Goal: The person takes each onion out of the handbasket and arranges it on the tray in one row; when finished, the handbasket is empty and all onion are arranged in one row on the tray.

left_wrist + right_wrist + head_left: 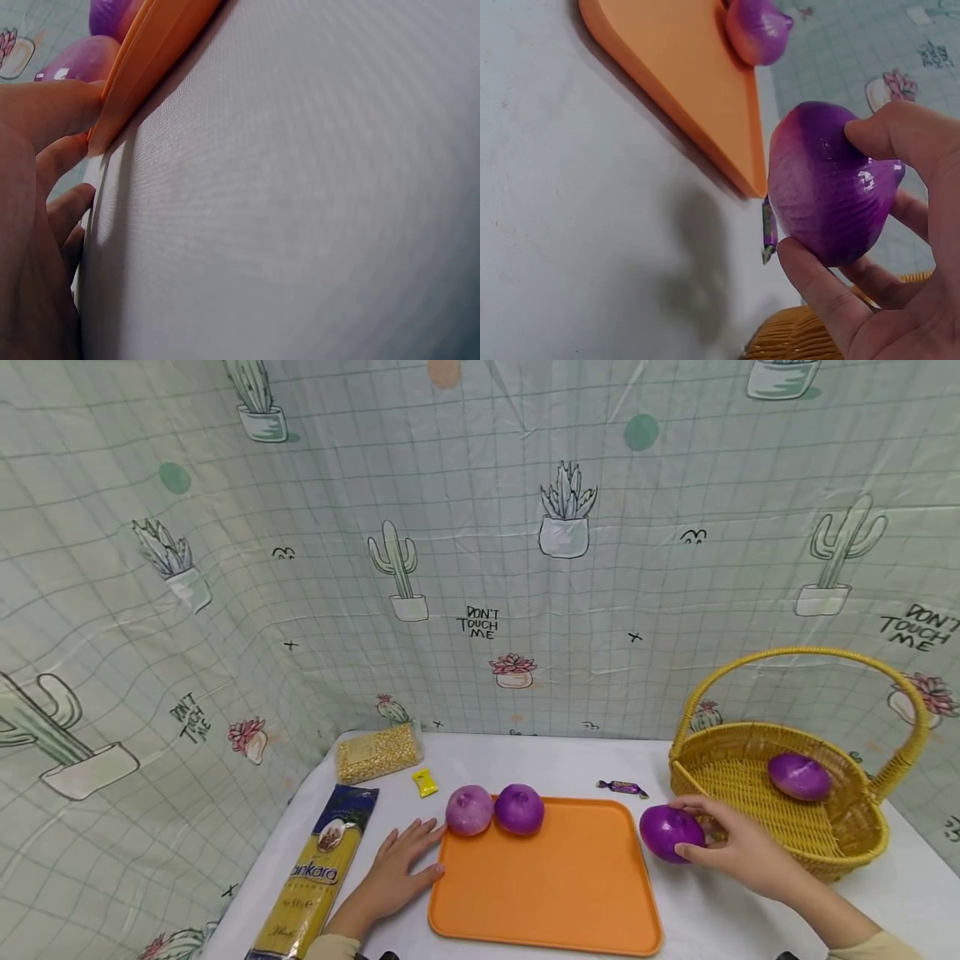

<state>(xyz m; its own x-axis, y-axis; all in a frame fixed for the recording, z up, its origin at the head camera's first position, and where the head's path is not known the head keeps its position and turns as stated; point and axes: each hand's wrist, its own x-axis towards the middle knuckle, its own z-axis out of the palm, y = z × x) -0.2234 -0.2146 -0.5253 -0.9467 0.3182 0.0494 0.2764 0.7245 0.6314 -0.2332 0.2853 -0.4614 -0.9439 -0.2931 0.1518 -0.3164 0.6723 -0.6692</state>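
Four purple onions show from the head camera: two sit at the far edge of the orange tray (547,877), one lies in the yellow basket (840,852), and the fourth onion (670,832) is gripped by the right hand (742,847) between tray and basket, just above the white surface (750,927). The left hand (397,868) lies flat with relaxed fingers on the surface, touching the tray's left rim. A spaghetti packet (318,872), a bag of corn kernels (377,752), a small yellow sweet (425,782) and a purple wrapped candy (622,787) lie around the tray.

From the left wrist, the fingers (52,112) rest against the tray's edge (150,52); two blurred purple shapes beyond are probably the onions on it.

From the right wrist, thumb and fingers (817,292) curl round the onion (829,184), held clear of the surface, with the tray corner (697,90) beside it and the basket's rim (795,337) below.
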